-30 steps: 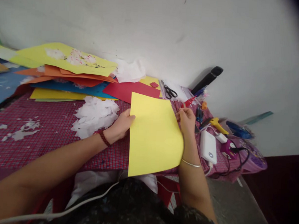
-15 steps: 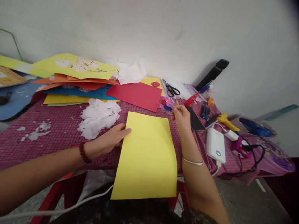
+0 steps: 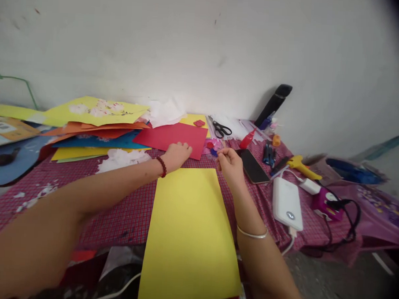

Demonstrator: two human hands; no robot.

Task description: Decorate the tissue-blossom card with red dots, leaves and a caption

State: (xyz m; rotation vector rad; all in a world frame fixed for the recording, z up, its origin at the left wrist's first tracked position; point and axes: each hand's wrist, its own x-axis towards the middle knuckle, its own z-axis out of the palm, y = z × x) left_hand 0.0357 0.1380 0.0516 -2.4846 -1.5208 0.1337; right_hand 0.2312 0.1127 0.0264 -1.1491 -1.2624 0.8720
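Note:
A yellow sheet of paper (image 3: 189, 228) lies flat on the red checked tablecloth (image 3: 124, 208), its near end hanging over the table's front edge. My left hand (image 3: 177, 155) reaches forward past the sheet's far left corner, with its fingers on the edge of a red sheet (image 3: 173, 137). My right hand (image 3: 230, 164) hovers at the yellow sheet's far right corner, fingers curled in a pinch on a thin stick-like thing I cannot make out.
Coloured sheets (image 3: 91, 122) are stacked at the back left, next to white paper scraps (image 3: 120, 157). At the right lie scissors (image 3: 220, 128), a red glue bottle (image 3: 246, 138), a phone (image 3: 252, 166), a white power bank (image 3: 286, 202), a yellow glue gun (image 3: 299, 165) and cables.
The yellow sheet went from held up to lying flat. My left hand let go of its edge and moved forward to the red sheet. The view shifted forward.

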